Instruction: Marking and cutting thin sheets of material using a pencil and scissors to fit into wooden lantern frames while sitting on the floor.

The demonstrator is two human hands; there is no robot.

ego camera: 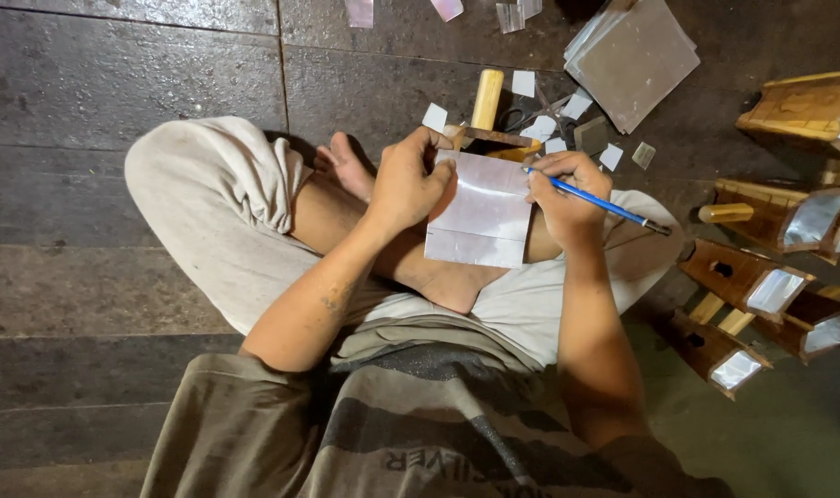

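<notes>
Head view of a person seated cross-legged on a dark plank floor [116, 83]. The left hand [406, 180] is closed over the left edge of a pale rectangular sheet [480, 212], thumb and fingers pinching it against a small wooden box [494, 143] that shows just above the sheet, at 12 o'clock from it. The right hand [567, 189] touches the sheet's right edge and is curled tight around a blue pencil [597, 201], gripped in a writing hold; the tip meets the sheet near its upper right corner, and the shaft runs out toward 4 o'clock. The sheet lies at the centre of the frame, above the crossed shins, its lower edge free.

At 12 o'clock from the hands, a light wooden handle [485, 98] stands out from behind the box, with scissors [521, 118] just beside it. Small cut pieces of the same shiny material [435, 116] are scattered around these. At 1 o'clock, a stack of larger sheets [634, 57] rests on the floor. At 3 o'clock, well apart from the hands, several wooden boxes with reflective panels [761, 286] are grouped together.
</notes>
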